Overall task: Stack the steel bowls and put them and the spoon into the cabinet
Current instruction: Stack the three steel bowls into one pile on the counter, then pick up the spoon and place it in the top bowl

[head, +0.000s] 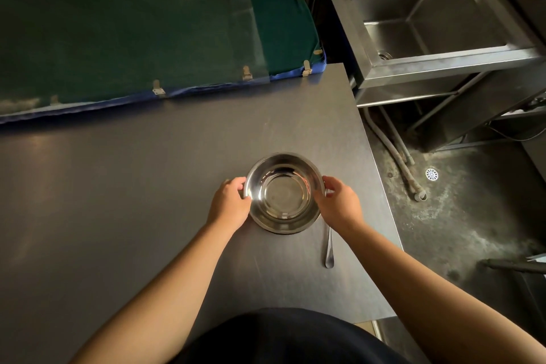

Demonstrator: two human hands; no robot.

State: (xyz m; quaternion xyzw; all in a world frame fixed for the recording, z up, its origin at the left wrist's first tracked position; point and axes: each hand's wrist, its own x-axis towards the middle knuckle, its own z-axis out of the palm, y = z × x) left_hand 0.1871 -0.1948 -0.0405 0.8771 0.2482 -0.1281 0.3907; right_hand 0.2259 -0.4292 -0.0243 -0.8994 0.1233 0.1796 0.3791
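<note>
- Steel bowls (284, 193) sit between the two hands on the dark bench (147, 186), mouth up; a second rim shows under the near edge, so they look already nested, though how many there are I cannot tell
- left hand (232, 204) grasps the rim on one side, right hand (339, 202) grasps the opposite side; each grip is clenched on the bowls, fingers curled over the edge
- handling, as a judgement: thin polished steel, stiff and light, slippery at the wall; the rolled rim is the sure place to hold, and two opposed grips there should keep the stack from sliding apart
- bowls are round, no long axis; opening faces straight up
- spoon (328, 248) lies flat on the bench just beneath the right wrist, near the right grip and apart from the bowls; its long axis runs toward and away from the person, handle end nearest the body, the bowl end hidden under the hand
- cabinet is not in view; sink (443, 23) stands well beyond the right grip
</note>
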